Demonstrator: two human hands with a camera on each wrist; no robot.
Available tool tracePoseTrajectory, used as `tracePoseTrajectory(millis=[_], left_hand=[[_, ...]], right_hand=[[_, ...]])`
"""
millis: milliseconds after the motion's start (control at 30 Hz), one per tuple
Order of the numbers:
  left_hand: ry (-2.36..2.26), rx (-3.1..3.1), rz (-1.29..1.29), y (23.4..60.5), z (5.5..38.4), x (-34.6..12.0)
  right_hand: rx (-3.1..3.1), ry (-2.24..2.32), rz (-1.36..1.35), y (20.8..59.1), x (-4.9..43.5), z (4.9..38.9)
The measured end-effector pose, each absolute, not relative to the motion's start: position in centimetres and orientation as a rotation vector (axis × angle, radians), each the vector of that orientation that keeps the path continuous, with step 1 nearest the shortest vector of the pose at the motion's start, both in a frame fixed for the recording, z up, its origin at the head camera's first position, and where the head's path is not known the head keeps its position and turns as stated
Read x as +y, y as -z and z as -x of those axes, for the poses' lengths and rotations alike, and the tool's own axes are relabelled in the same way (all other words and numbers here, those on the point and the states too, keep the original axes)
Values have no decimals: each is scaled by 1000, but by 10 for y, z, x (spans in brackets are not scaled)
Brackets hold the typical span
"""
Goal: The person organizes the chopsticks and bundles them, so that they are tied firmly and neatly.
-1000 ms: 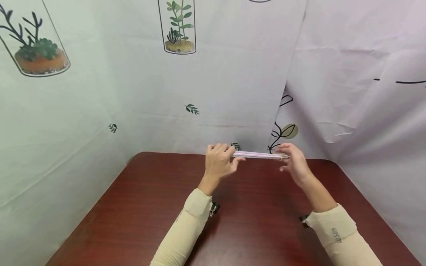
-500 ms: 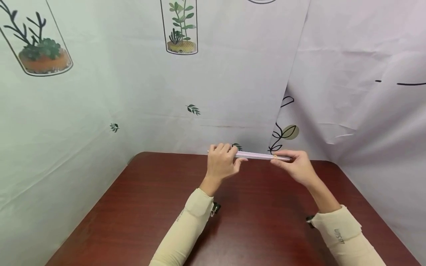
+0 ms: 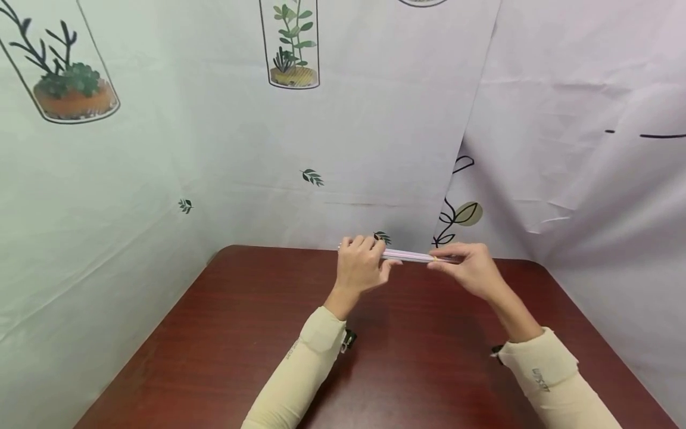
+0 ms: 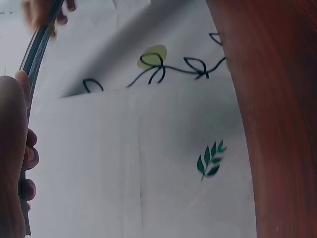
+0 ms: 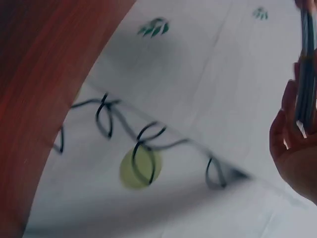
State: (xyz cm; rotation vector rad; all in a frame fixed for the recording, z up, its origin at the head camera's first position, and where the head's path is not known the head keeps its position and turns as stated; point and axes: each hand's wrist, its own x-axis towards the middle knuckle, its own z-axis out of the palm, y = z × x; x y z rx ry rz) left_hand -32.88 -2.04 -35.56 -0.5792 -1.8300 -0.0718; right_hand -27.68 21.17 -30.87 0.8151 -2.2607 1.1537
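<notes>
A bundle of slim, pale pink-and-white chopsticks [image 3: 407,255] is held level above the far side of the table, one end toward each hand. My left hand [image 3: 360,265] grips its left part, fingers curled over the top, thumb pointing along the underside. At the right part a tan rubber band [image 3: 435,258] circles the sticks. My right hand [image 3: 471,268] pinches right at that band with thumb and fingertips, and the sticks' right ends reach into its palm. In the right wrist view the chopsticks [image 5: 305,94] lie along the fingers, their blunt ends showing.
The reddish-brown wooden table [image 3: 407,369] spreads beneath both forearms. White cloth [image 3: 375,137] printed with plants and leaves hangs behind it and on both sides. A small dark camera mount [image 3: 347,339] sits at the left wrist.
The right hand has gone from loosely spread fingers at the bundle's right end to a pinch at the rubber band, then moved slightly left. The left hand keeps its grip, shifted slightly right.
</notes>
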Motion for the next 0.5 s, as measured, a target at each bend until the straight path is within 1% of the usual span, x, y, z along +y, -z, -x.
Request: tracePoseTrajectory(millis=[133, 300, 500], left_hand=[[79, -1859, 587, 357, 326, -15], [83, -1853, 575, 355, 326, -17], [38, -1853, 591, 356, 325, -12]], right_hand=[[-2322, -1138, -830, 317, 211, 288], [-2382, -1196, -810, 310, 226, 288], [-2358, -904, -906, 312, 211, 290]])
